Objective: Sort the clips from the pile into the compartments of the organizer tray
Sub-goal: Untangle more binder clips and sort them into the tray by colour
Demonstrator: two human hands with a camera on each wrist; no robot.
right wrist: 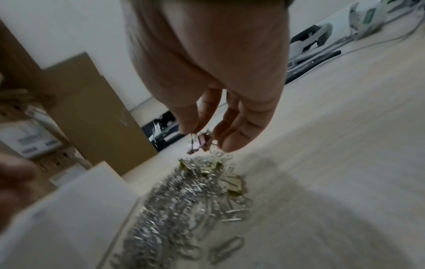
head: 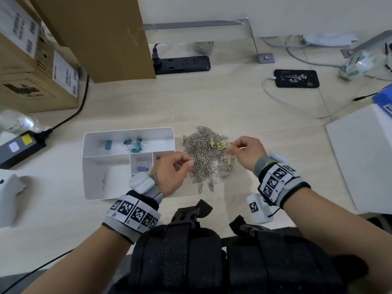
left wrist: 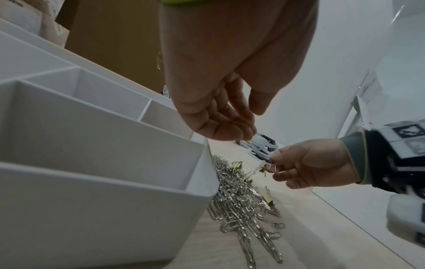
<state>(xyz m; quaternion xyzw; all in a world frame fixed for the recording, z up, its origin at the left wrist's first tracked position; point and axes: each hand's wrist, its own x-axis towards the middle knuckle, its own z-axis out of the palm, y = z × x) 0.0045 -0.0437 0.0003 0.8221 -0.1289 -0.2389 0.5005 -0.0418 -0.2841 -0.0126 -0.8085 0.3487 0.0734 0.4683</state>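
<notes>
Far left: cardboard boxes [head: 31, 66], a black power adapter [head: 20, 148] nearer in. White organizer tray [head: 93, 194] sits on the light wood table [head: 244, 107], just left of the pile. Tray's long far compartment holds teal binder clips [head: 132, 145]; small middle compartment holds one blue binder clip [head: 142, 167]; big near-left compartment has a silver paper clip [head: 104, 181]. The far-right small compartment is partly hidden by the hand, contents not readable.

Left hand [head: 172, 172] hovers over the tray's right edge and the pile's left side, fingers loosely curled, thumb close to fingertips; whether it pinches anything, cannot tell. In the left wrist view the fingers [left wrist: 225, 125] curl inward with nothing clearly in them.

Pile of silver paper clips [head: 204, 158] lies centre on the table, yellow binder clips [head: 219, 145] mixed in at its far right and another at the right edge.

Right hand [head: 248, 153] is above the pile's right side, thumb and forefinger pinching small pink binder clips [right wrist: 197, 142] by the wire handles, other fingers relaxed.

Far right: black power strip [head: 182, 64] behind, a phone [head: 297, 78] on a cable, white box [head: 364, 158] at the edge.
</notes>
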